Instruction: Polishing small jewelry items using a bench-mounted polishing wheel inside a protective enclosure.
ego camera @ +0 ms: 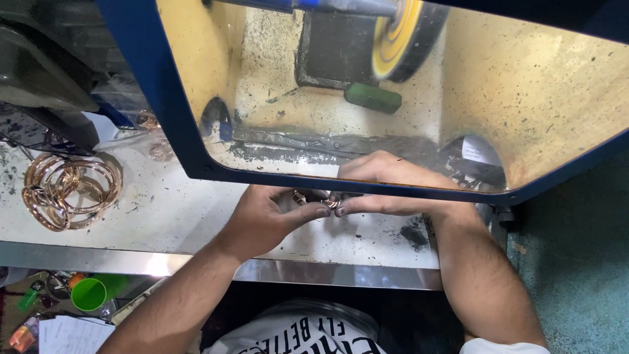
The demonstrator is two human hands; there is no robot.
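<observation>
My left hand [270, 217] and my right hand [386, 187] meet over the white bench [177, 216], just under the blue frame of a clear guard [171, 111]. Together their fingertips pinch a small golden bangle [313, 199]; most of it is hidden by the fingers. Behind the guard a yellow-and-black buffing wheel [401, 34] sits at the top, with a green compound bar [373, 97] lying below it.
A pile of several golden bangles [69, 190] lies at the bench's left. A green cup [89, 294] and papers [72, 335] sit below the steel bench edge [275, 270]. Dark dust covers the chamber floor.
</observation>
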